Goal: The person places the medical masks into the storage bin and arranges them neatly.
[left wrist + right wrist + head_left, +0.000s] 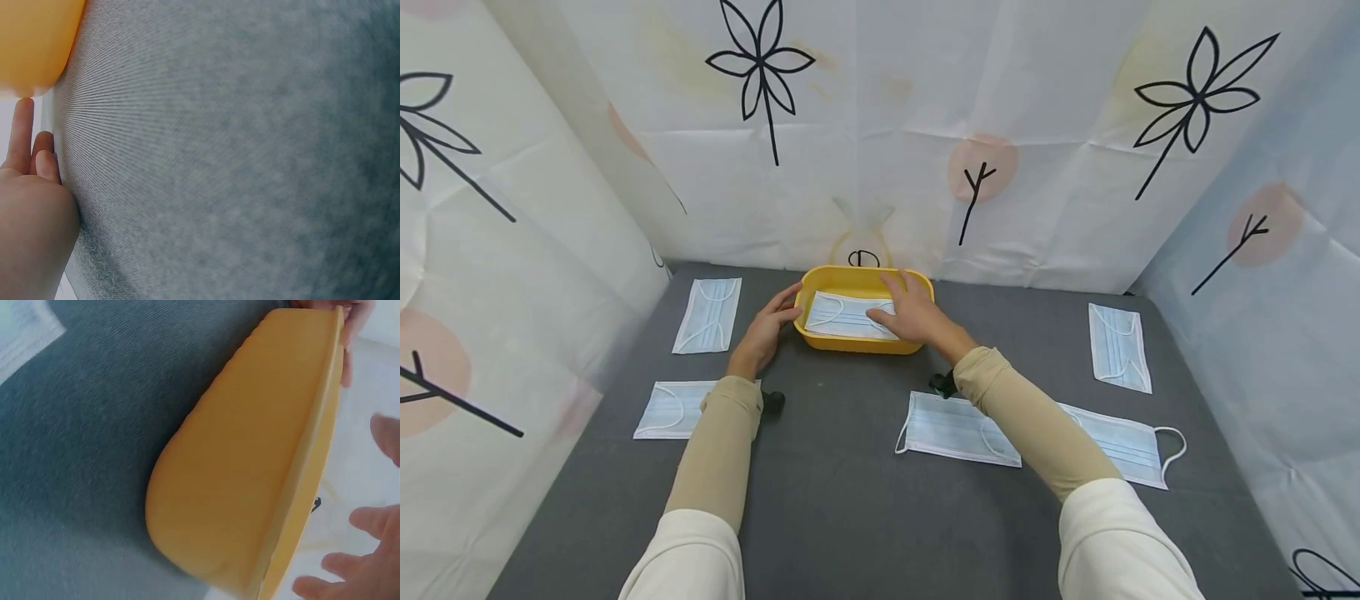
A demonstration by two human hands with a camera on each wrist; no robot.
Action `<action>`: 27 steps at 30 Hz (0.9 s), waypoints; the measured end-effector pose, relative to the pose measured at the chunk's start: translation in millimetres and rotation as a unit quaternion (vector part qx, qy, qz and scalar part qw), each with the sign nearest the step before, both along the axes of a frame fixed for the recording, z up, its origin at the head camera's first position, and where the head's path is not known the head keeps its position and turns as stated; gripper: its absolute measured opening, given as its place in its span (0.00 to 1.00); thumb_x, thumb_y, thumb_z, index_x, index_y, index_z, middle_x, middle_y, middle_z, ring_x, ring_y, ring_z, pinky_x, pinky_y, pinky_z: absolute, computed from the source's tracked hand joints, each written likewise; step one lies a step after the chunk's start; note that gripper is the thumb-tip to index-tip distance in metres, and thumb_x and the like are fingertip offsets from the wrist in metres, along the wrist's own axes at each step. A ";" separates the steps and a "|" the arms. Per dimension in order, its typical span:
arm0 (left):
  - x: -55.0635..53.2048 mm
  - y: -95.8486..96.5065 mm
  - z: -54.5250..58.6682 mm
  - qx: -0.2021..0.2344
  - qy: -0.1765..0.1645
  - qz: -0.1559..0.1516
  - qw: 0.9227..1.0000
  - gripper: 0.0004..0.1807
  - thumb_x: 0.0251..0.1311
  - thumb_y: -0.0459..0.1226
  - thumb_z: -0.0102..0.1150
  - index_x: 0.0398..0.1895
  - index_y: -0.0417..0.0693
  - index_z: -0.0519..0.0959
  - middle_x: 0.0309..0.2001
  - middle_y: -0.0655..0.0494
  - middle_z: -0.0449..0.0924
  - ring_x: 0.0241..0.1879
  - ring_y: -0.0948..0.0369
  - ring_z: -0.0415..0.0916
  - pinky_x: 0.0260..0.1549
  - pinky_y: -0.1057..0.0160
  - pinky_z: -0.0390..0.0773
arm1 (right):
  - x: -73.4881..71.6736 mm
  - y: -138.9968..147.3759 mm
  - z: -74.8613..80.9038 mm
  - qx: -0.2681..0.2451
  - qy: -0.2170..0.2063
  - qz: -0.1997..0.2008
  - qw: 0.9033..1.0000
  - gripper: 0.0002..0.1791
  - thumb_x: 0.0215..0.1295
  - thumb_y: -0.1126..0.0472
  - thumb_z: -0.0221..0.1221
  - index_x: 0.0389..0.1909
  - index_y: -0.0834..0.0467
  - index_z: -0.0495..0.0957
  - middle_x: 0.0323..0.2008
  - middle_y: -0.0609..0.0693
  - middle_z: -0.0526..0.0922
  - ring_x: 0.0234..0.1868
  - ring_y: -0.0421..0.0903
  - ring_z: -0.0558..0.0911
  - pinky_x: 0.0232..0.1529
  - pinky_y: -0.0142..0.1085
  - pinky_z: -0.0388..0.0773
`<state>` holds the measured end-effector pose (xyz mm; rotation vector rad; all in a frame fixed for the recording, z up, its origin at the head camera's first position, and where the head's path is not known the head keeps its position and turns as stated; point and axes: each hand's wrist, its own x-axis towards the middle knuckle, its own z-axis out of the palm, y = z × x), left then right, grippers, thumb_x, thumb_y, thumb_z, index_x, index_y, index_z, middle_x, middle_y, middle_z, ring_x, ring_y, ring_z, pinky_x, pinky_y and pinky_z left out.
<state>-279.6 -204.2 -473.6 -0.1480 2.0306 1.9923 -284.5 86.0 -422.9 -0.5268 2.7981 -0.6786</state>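
Note:
A yellow plastic basin stands at the back middle of the dark table, with a pale blue face mask lying flat inside. My left hand rests against the basin's left end; in the left wrist view its extended finger meets the yellow wall. Over the basin's right half hovers my right hand, fingers spread, covering the mask's right end. Seen from the right wrist, those fingers are apart and sit above the rim. Whether they touch the mask is hidden.
Face masks lie flat at the upper left, lower left and far right. Two more masks, one near the centre and one farther right, lie beneath my right forearm. Patterned white curtains border the table.

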 end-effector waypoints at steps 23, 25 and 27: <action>0.9 0.2 0.2 0.000 0.006 -0.002 1.000 0.34 0.75 0.37 0.51 0.81 0.57 0.57 0.81 0.44 0.52 0.81 0.49 0.45 0.81 0.45 0.37 | 6.3 35.0 -5.5 0.135 0.051 -0.014 0.989 0.54 0.64 0.18 0.41 0.83 0.41 0.37 0.84 0.56 0.32 0.82 0.68 0.34 0.76 0.71 0.31; 1.4 0.5 0.7 -0.001 0.006 -0.001 1.000 0.34 0.75 0.37 0.51 0.81 0.57 0.57 0.81 0.44 0.52 0.81 0.49 0.45 0.81 0.45 0.37 | 7.1 39.5 -5.2 0.135 0.049 -0.020 0.989 0.54 0.65 0.19 0.41 0.84 0.41 0.37 0.84 0.56 0.32 0.82 0.68 0.34 0.76 0.71 0.31; 1.6 1.2 0.7 -0.002 0.006 -0.002 1.000 0.34 0.75 0.37 0.51 0.81 0.57 0.57 0.81 0.45 0.52 0.81 0.49 0.45 0.81 0.45 0.37 | 7.8 44.5 -5.1 0.135 0.047 -0.026 0.989 0.54 0.65 0.19 0.41 0.84 0.42 0.37 0.84 0.56 0.32 0.82 0.69 0.34 0.76 0.71 0.31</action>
